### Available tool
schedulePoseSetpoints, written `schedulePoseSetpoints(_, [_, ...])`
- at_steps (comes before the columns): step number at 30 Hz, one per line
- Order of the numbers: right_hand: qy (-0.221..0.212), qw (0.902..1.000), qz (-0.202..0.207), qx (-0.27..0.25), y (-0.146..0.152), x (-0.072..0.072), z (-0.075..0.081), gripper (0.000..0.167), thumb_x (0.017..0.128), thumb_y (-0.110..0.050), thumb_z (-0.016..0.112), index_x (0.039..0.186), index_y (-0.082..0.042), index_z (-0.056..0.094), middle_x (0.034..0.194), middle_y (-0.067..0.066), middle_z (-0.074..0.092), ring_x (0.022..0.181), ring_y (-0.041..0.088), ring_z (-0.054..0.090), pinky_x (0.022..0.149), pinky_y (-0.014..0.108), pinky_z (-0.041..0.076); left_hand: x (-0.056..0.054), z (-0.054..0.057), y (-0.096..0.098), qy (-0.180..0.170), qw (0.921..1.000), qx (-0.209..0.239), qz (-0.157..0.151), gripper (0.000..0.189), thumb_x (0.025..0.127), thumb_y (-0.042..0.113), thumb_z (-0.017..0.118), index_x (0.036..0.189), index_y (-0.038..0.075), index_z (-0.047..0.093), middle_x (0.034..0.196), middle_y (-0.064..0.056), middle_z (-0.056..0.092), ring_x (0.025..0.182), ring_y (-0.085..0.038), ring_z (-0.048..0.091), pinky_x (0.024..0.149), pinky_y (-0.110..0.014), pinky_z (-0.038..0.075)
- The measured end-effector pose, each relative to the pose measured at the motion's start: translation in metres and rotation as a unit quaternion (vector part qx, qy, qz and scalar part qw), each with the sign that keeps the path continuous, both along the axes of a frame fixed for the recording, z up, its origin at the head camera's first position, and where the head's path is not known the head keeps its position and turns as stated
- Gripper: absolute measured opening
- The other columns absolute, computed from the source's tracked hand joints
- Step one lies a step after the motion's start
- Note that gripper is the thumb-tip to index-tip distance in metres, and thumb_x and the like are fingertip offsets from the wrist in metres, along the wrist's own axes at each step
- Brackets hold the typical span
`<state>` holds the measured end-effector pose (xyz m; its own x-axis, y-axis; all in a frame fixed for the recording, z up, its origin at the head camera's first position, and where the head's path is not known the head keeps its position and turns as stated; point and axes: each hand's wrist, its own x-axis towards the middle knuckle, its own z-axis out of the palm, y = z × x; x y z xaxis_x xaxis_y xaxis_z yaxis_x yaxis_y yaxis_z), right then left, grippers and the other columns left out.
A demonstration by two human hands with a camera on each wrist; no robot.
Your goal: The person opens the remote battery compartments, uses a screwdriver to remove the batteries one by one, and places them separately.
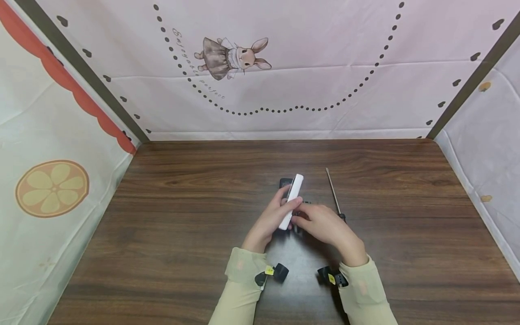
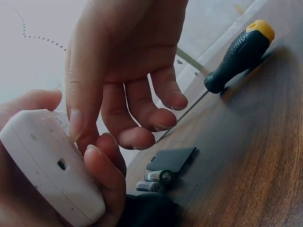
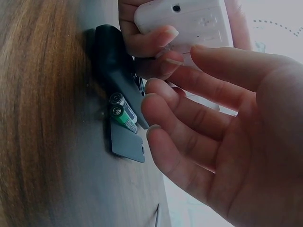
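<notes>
left hand [image 1: 269,220] grips white device [image 1: 297,186], right hand [image 1: 326,224] touches it, cannot tell if pinching; two batteries [image 3: 125,118] nearby

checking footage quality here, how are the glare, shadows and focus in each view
Head view: pale glare on the lower table, dark things behind the white device hard to make out; left wrist view: backdrop washed out at upper left, soft shadow beside the screwdriver handle; right wrist view: table hazy at left, backdrop overbright at upper right, print on the batteries unreadable.
</notes>
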<state>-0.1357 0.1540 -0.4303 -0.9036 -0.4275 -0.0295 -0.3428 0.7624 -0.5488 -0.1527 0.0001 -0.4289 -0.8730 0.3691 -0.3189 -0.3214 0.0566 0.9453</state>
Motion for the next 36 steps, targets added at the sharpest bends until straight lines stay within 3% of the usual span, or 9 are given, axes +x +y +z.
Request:
schedulePoseSetpoints(5, [-0.002, 1.0, -0.003, 0.001, 0.0, 0.0, -0.001, 0.019, 0.088, -0.032, 0.056, 0.1, -0.018, 0.059, 0.065, -0.01, 0.05, 0.058, 0.01, 0.045, 0.055, 0.028, 0.038, -0.001, -0.002, 0.001, 0.001, 1.0, 0.002, 0.0, 0.063, 0.086, 0.032, 0.058, 0.139, 0.02, 0.027, 0.099, -0.009, 0.056, 0.059, -0.014, 0.052, 0.049, -0.024, 0.045])
schedulePoseSetpoints(14, [-0.002, 1.0, -0.002, 0.0, 0.0, 0.0, -0.002, 0.02, 0.088, -0.032, 0.056, 0.102, -0.018, 0.059, 0.067, -0.01, 0.052, 0.059, 0.01, 0.046, 0.057, 0.028, 0.038, -0.011, -0.03, 0.001, -0.009, 0.9999, 0.001, 0.006, 0.07, 0.079, 0.044, 0.063, 0.137, 0.029, 0.028, 0.104, -0.008, 0.057, 0.061, -0.016, 0.053, 0.048, -0.025, 0.045])
schedulePoseSetpoints(24, [-0.001, 1.0, 0.002, -0.007, 0.0, 0.0, -0.003, 0.018, 0.088, -0.032, 0.056, 0.099, -0.018, 0.058, 0.068, -0.009, 0.052, 0.059, 0.01, 0.046, 0.056, 0.028, 0.038, -0.01, -0.033, 0.0, 0.001, 0.9999, 0.002, 0.015, 0.076, 0.075, 0.049, 0.065, 0.138, 0.027, 0.028, 0.103, -0.009, 0.057, 0.059, -0.015, 0.052, 0.048, -0.026, 0.044])
schedulePoseSetpoints(36, [-0.001, 1.0, -0.001, -0.002, 0.001, 0.0, -0.002, 0.018, 0.088, -0.032, 0.056, 0.1, -0.018, 0.058, 0.065, -0.009, 0.051, 0.058, 0.01, 0.045, 0.056, 0.028, 0.038, -0.01, -0.029, 0.001, -0.003, 1.0, 0.004, 0.007, 0.07, 0.079, 0.045, 0.063, 0.138, 0.029, 0.027, 0.102, -0.008, 0.057, 0.058, -0.016, 0.052, 0.048, -0.026, 0.044])
